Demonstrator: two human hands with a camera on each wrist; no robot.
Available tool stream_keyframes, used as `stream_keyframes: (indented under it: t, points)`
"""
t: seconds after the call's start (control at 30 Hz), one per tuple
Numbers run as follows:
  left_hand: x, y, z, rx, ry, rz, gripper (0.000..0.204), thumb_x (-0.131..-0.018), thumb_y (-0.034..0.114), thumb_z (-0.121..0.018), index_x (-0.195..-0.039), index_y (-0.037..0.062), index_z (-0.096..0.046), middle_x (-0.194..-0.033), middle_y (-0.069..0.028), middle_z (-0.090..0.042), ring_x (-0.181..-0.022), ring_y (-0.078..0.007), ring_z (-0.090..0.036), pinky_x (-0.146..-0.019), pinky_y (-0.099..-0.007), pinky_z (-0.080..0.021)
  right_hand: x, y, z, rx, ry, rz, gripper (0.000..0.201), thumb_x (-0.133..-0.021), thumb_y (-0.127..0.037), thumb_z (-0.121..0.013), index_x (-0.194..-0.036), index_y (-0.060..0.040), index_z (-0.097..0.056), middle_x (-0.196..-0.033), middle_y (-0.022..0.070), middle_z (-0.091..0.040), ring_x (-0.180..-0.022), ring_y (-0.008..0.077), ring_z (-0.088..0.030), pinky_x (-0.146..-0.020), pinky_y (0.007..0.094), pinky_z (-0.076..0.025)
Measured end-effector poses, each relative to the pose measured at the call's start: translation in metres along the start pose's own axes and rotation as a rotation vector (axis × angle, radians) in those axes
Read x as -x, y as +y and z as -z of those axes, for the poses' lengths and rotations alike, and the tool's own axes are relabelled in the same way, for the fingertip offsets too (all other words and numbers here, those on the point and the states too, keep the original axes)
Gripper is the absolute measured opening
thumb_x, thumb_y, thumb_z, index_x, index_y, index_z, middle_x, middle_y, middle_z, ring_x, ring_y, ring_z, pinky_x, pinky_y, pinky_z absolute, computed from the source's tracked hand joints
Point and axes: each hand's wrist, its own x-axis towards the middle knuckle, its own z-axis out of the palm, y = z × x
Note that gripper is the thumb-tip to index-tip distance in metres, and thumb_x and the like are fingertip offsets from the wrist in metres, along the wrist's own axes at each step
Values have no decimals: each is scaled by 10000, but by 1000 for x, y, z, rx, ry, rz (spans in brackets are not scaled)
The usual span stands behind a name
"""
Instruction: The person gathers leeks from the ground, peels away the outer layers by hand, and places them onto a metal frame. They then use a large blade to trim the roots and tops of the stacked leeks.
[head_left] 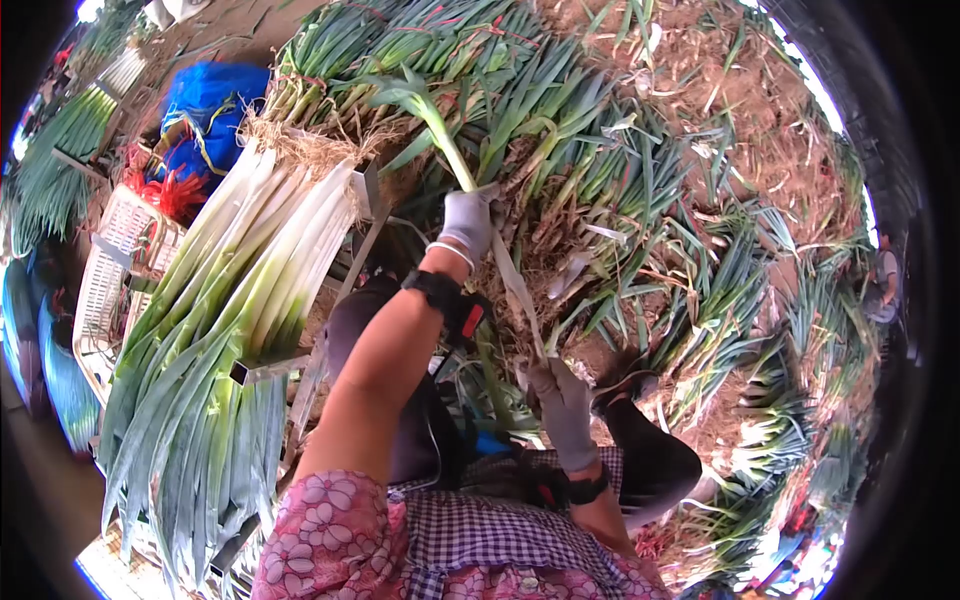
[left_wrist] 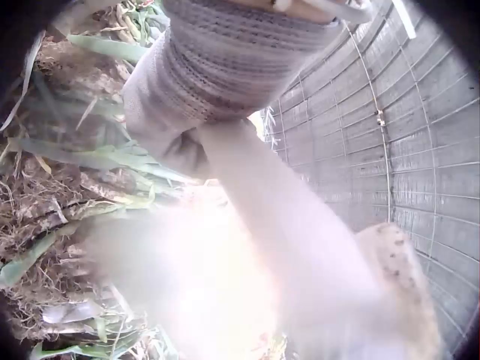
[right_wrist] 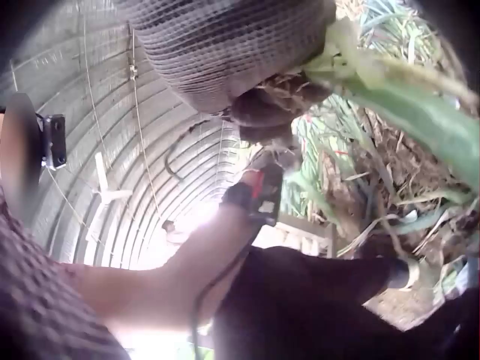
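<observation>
**Single leek held aloft; light, firm in the shaft, weak in the skins**

The heap (head_left: 410, 45) of leeks covered much of the ground. On the person's left, the stack (head_left: 300, 220) lay in a metal rack (head_left: 272, 371), pale shafts toward the roots (head_left: 300, 135), green ends hanging. The basket (head_left: 120, 225) and blue bag (head_left: 205, 95) were noted beyond it.

The leek (head_left: 440, 130) under inspection was in front of the person, above the near edge of the heap, tilted, with its green leaves (head_left: 405, 92) pointing away. The left hand (head_left: 467, 220) was clamped round it. A pale strip (head_left: 518, 290) ran from there to the right hand (head_left: 566, 415), which had its end pinched. The hands were apart, joined only by that length; whether it was loose skin or part of the stem could not be told.

Assessment: light for its length, fairly stiff in the shaft, floppy in the leaves. The outer skins were judged thin, possibly slick, and liable to tear. The firm shaft was the sound place for a snug grip, without crushing; the leaves would likely bend or split. The knit gloves (right_wrist: 225, 45) should have helped against slipping.
</observation>
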Motion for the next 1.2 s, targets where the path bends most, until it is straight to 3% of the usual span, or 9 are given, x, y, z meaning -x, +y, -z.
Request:
stream_keyframes:
  t: [0.3, 0.37, 0.43, 0.53, 0.57, 0.8, 1.03, 1.1, 1.2]
  points:
    - [-38, -33, -9, -142, 105, -71, 146, -831, 118, -637, -741, 25, -569, -580, -45, -482, -425, -188, -439, -441, -389, -429, 31, -25, 15, 94, 100, -39, 257, -928, -212, -531, -867, 27, -601, -530, 53, -528, -476, 101, -494, -458, 280, -379]
    - [-49, -3, -5, -16, 114, -21, 139, -840, 109, -620, -750, 22, -558, -562, -54, -464, -422, -200, -439, -439, -393, -425, 44, 3, 25, 285, 118, 314, 232, -922, -179, -524, -879, 32, -609, -512, 42, -510, -451, 98, -477, -444, 278, -372]
    - [-44, 21, -11, 5, 165, -17, 130, -840, 117, -623, -766, 37, -552, -593, -53, -467, -443, -196, -435, -474, -395, -462, 51, 6, 33, 124, -13, -103, 226, -891, -157, -564, -984, 41, -619, -679, 117, -621, -613, 169, -609, -555, 288, -463]
    - [-48, 36, -13, -107, 170, -118, 147, -839, 146, -651, -775, 53, -556, -644, -45, -493, -485, -193, -459, -489, -397, -477, 3, 55, 26, 474, 96, 473, 316, -857, -133, -600, -1121, 41, -585, -987, 191, -653, -928, 257, -642, -774, 302, -495]
    - [-50, 36, -10, -66, 164, -152, 158, -836, 160, -664, -782, 57, -556, -657, -39, -500, -500, -189, -466, -491, -396, -480, -9, 49, 30, 337, 99, 270, 390, -818, -156, -661, -1166, -2, -576, -1172, 210, -588, -1118, 325, -558, -939, 387, -444]
    - [-25, 35, -5, -11, 214, -173, 121, -845, 133, -644, -837, 37, -571, -671, -53, -530, -478, -177, -473, -453, -374, -467, -68, -17, -18, 249, 139, 200, 200, -859, -240, -634, -798, -50, -638, -656, 140, -602, -571, 223, -584, -532, 370, -426]
    - [-50, 34, 1, 100, 242, -180, 149, -821, 139, -656, -796, 46, -542, -635, -43, -489, -435, -186, -452, -420, -357, -450, -2, 61, 15, 347, 282, 424, 392, -786, -131, -708, -1153, -36, -609, -933, 154, -691, -856, 206, -685, -686, 291, -530]
    - [-45, 16, -6, 86, 163, -185, 151, -824, 141, -653, -805, 39, -542, -643, -49, -490, -434, -189, -451, -422, -361, -460, -26, -2, 24, 166, 31, -27, 613, -785, -181, -708, -1303, -14, -426, -1284, 170, -529, -940, 247, -664, -777, 310, -528]
    - [-26, 0, -12, 46, 56, -107, 145, -850, 154, -638, -808, 60, -536, -668, -43, -505, -449, -182, -443, -446, -356, -449, -78, 0, -13, -146, 140, 285, 548, -799, -216, -694, -1256, -11, -472, -1108, 156, -618, -837, 232, -668, -691, 304, -537]
